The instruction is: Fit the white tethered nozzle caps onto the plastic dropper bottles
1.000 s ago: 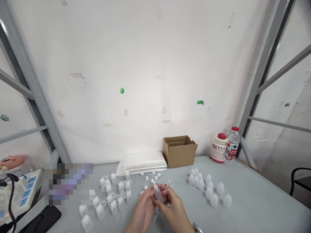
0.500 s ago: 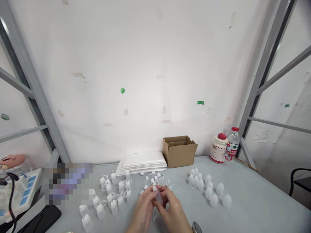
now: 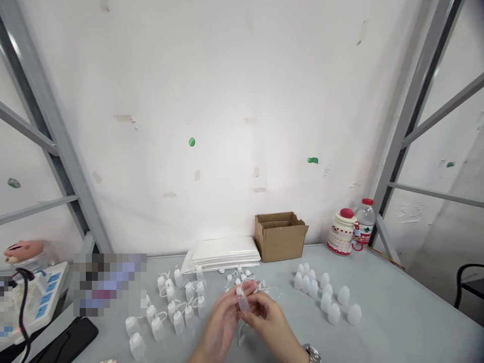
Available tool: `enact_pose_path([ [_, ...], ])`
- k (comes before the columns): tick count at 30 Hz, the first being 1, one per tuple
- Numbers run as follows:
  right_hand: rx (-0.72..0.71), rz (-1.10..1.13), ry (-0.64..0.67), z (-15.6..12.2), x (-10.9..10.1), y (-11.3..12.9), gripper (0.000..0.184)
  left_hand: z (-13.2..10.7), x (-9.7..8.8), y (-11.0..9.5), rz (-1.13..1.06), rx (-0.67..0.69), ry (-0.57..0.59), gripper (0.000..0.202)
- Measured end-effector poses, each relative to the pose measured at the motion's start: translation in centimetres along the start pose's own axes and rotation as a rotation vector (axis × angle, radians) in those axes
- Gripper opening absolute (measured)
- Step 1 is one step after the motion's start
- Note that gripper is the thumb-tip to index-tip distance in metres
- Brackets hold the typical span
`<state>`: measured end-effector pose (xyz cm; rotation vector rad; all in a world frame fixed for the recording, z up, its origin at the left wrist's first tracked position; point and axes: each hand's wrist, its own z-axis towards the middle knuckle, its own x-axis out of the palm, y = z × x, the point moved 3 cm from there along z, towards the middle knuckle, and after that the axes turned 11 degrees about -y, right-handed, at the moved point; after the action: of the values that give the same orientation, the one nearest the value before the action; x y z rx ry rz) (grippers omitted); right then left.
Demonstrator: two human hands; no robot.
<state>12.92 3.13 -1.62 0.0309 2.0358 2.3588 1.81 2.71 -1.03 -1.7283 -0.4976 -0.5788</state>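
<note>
A small translucent white squeeze bottle (image 3: 243,301) is tilted between my two hands above the front middle of the table. My left hand (image 3: 224,317) has its fingers around the bottle's upper part from the left. From the right, my right hand (image 3: 269,316) pinches its lower body with thumb and fingers. Beneath the hands a white strap cap (image 3: 241,338) lies on the table. Just beyond them is a loose pile of white strap caps (image 3: 239,275), partly hidden by my fingers.
Several capped bottles (image 3: 178,321) stand at the left, several bottles without straps (image 3: 325,301) at the right. Behind are white sheets (image 3: 223,253), a cardboard box (image 3: 282,242), a decorated jar (image 3: 341,234) and a water bottle (image 3: 365,219). A black phone (image 3: 71,340) and a power strip (image 3: 51,290) lie far left.
My hands have turned slightly around the bottle, and the right wrist has rolled so its watch shows more. The bottle stays in both hands. The whole view has shifted a little.
</note>
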Motion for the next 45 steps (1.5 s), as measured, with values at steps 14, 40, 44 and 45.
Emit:
enact_pose_path([
  [14, -0.159, -0.198, -0.023, -1.1, 0.1, 0.0, 0.004, 0.1, 0.2, 1.4, -0.091, -0.069, 0.023, 0.023],
  [40, -0.134, -0.246, -0.114, -0.8, -0.4, 0.5, 0.004, 0.2, 0.0, 0.6, -0.003, 0.028, -0.059, 0.026],
  [44, -0.136, -0.232, -0.119, -0.8, -0.4, 0.6, 0.003, 0.1, 0.2, 0.6, -0.01, 0.037, -0.072, 0.025],
  [45, -0.134, -0.228, -0.118, -0.8, -0.4, 0.6, 0.003, 0.1, 0.2, 0.6, -0.006, 0.04, -0.073, 0.024],
])
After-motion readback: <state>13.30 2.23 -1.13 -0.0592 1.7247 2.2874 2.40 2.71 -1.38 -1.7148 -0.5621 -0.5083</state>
